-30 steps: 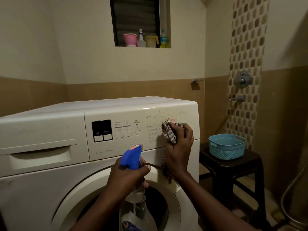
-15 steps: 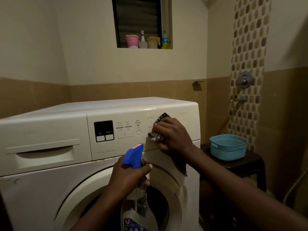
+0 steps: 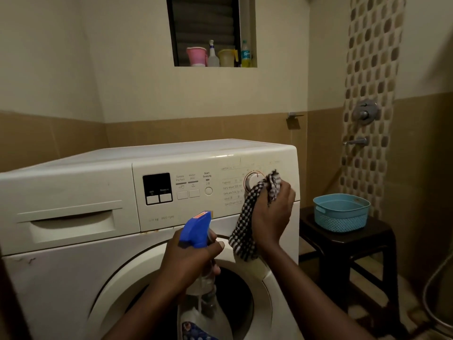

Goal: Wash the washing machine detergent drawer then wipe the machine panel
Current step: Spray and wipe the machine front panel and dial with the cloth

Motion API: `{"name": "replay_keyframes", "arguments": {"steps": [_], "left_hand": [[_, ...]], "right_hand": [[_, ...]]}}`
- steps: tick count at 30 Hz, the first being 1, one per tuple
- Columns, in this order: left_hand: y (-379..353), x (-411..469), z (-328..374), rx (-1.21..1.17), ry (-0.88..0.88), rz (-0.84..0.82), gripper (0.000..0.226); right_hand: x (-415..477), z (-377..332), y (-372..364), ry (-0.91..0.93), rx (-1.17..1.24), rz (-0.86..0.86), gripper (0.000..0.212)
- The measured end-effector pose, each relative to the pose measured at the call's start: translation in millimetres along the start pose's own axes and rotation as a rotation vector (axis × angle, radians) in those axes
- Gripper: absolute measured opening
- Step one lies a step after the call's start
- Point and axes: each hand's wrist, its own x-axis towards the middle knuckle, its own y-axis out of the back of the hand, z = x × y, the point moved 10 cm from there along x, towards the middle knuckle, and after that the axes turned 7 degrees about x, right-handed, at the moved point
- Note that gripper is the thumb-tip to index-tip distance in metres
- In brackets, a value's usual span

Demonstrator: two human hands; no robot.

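While the right hand [image 3: 272,212] grips a bunched black-and-white checked cloth [image 3: 245,224] against the right end of the washing machine's control panel [image 3: 196,165], the cloth's upper folds touch the edge of the round program dial [image 3: 252,180] and its loose end hangs down over the rim of the round door [image 3: 137,278]. Lower and nearer the camera, the left hand [image 3: 191,261] is curled round the neck of a spray bottle [image 3: 196,229], whose blue trigger head rises above the fingers and points toward the machine's front, while its clear body runs down in front of the dark door glass to the bottom edge of the view. At the left of the panel, the detergent drawer [image 3: 71,222] sits pushed in, flush with the white front of the washing machine [image 3: 61,290]. Just right of the machine, a blue basket [image 3: 340,214] stands on a dark stool [image 3: 362,244]. High on the wall behind, a recessed window ledge [image 3: 215,66] carries a pink cup, a white bottle, a yellow cup and a green bottle.
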Motion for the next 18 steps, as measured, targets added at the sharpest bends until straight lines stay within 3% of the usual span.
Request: {"name": "replay_keyframes", "arguments": {"steps": [6,10,12,14,18], "left_hand": [[2.1,-1.9,-1.9,-0.018,0.005,0.011,0.019],[3.3,-1.0,-2.9,-0.024,0.005,0.013,0.018],[5.1,-0.1,-2.2,-0.017,-0.005,0.017,0.018],[7.3,1.5,-0.7,-0.015,-0.021,0.018,0.018],[10.4,5.8,-0.7,-0.041,-0.031,0.010,0.017]], "right_hand": [[-19.2,22.9,-5.2,-0.389,0.223,0.128,0.036],[-8.9,22.3,-10.8,-0.508,0.308,0.152,0.036],[-7.3,9.7,-9.6,-0.390,0.253,0.141,0.036],[-6.3,-11.0,-6.6,-0.132,0.136,0.106,0.036],[-4.5,-32.0,-18.1,0.293,-0.091,-0.121,0.050]]}}
